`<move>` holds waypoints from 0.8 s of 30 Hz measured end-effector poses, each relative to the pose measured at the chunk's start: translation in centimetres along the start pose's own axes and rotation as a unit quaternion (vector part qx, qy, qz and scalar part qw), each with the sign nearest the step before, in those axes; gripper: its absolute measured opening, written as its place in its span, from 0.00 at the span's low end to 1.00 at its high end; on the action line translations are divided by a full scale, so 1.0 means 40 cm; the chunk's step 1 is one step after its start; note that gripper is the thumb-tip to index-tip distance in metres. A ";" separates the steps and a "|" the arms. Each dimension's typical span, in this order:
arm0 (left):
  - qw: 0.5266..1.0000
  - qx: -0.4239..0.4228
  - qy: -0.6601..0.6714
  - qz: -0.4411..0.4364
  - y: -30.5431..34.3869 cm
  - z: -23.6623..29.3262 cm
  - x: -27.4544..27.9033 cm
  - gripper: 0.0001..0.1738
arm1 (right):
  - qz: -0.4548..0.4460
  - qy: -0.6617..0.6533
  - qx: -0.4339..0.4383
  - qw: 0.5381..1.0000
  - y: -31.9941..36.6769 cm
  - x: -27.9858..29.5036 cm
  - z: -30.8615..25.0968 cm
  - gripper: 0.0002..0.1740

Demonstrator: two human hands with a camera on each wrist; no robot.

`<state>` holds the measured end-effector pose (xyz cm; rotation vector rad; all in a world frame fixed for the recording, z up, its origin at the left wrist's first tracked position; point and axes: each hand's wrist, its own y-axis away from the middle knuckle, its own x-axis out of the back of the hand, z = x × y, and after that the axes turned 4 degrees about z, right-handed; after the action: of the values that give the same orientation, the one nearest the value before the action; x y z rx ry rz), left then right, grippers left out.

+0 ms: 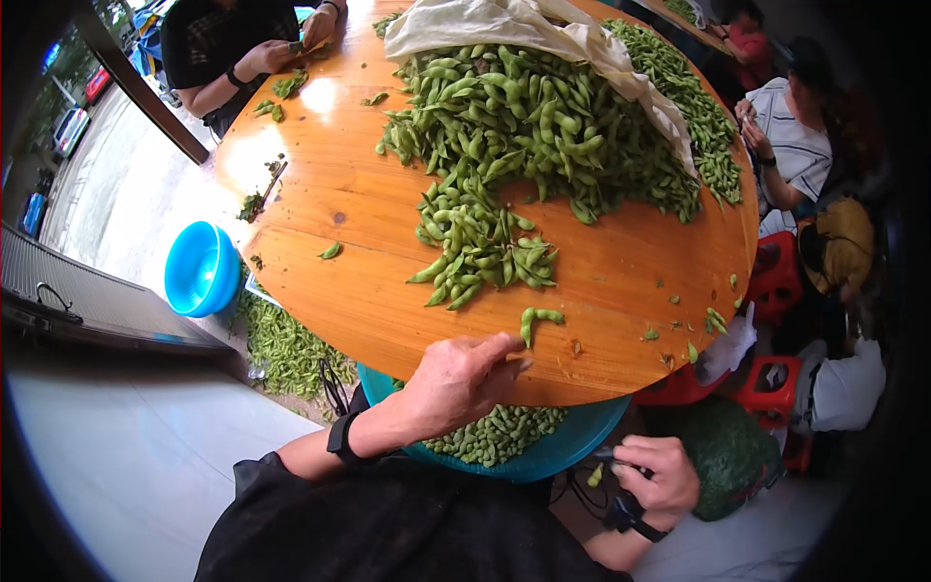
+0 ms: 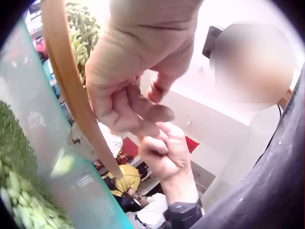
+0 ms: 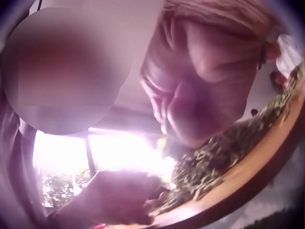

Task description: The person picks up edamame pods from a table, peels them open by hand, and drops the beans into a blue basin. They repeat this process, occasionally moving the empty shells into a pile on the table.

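Observation:
My left hand (image 1: pixel 464 383) reaches over the table's near edge, its index finger stretched toward two green soybean pods (image 1: pixel 539 317). In the left wrist view its other fingers are loosely bent, with nothing visible between them. Lower right, my right hand (image 1: pixel 659 477) has its fingers curled around a small dark tool (image 1: pixel 605 453), mostly hidden by the hand; I cannot tell its exact kind. A short green pod (image 1: pixel 594 475) shows just below the tool's tip. Under the table edge, a teal basin (image 1: pixel 606 424) contains many pods (image 1: pixel 499 435). A blurred pod (image 2: pixel 63 163) appears over the basin in the left wrist view.
A large heap of pods (image 1: pixel 524 116), partly under pale cloth (image 1: pixel 504 29), covers the back of the round wooden table (image 1: pixel 339 291). More pods (image 1: pixel 281 339) lie on the floor near a blue basin (image 1: pixel 201 270). Red stools (image 1: pixel 771 388) stand right; other people sit around.

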<state>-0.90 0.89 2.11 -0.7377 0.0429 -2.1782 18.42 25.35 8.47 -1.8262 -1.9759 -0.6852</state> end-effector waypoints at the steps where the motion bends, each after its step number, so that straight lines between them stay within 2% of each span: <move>1: 1.000 0.000 -0.002 0.002 -0.018 -0.003 -0.014 0.13 | 0.016 0.017 -0.042 0.999 0.038 0.026 0.008 0.09; 3: 0.982 -0.042 -0.164 0.088 -0.049 -0.004 -0.041 0.13 | 0.096 0.051 -0.170 0.979 0.082 0.037 0.007 0.09; 5: 0.976 -0.046 -0.192 0.092 -0.057 -0.028 -0.073 0.12 | 0.154 0.068 -0.177 0.970 0.087 0.030 0.036 0.09; 6: 0.967 -0.033 -0.236 0.087 -0.059 -0.037 -0.087 0.12 | 0.154 0.068 -0.177 0.970 0.078 0.020 0.047 0.09; 8: 0.957 -0.022 -0.280 0.078 -0.061 -0.039 -0.094 0.12 | 0.229 0.002 -0.113 0.967 0.038 -0.019 0.051 0.04; 9: 0.957 -0.027 -0.277 0.078 -0.059 -0.040 -0.084 0.11 | 0.226 -0.008 -0.088 0.970 0.006 -0.031 0.043 0.04; 11: 0.958 -0.035 -0.275 0.075 -0.056 -0.033 -0.065 0.10 | 0.235 -0.056 -0.095 0.966 -0.056 -0.069 0.032 0.09; 14: 0.982 -0.012 -0.153 0.109 -0.052 -0.022 -0.036 0.07 | 0.258 -0.199 -0.105 0.940 -0.153 -0.143 0.006 0.11; 15: 0.983 -0.014 -0.152 0.106 -0.048 -0.017 -0.021 0.07 | 0.263 -0.259 -0.117 0.922 -0.180 -0.167 -0.001 0.12; 17: 0.995 0.097 0.029 0.003 -0.040 0.000 0.005 0.07 | 0.259 -0.327 -0.113 0.902 -0.230 -0.205 -0.012 0.13; 18: 0.988 0.096 0.115 0.026 -0.035 -0.006 -0.008 0.07 | 0.251 -0.353 -0.101 0.895 -0.242 -0.220 -0.011 0.14; 19: 0.988 0.097 0.116 0.025 -0.031 -0.007 -0.007 0.07 | 0.241 -0.340 -0.066 0.907 -0.253 -0.224 -0.015 0.14; 21: 0.950 0.215 0.223 -0.050 -0.029 0.006 0.006 0.08 | 0.227 -0.361 -0.069 0.902 -0.260 -0.235 -0.026 0.13; 24: 0.944 0.224 0.237 -0.044 -0.027 0.007 0.002 0.08 | 0.238 -0.330 -0.063 0.912 -0.257 -0.236 -0.031 0.12</move>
<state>-1.54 1.61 2.69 0.0491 -0.2360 -2.2858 9.05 16.44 3.04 -2.7465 -1.7147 -0.0285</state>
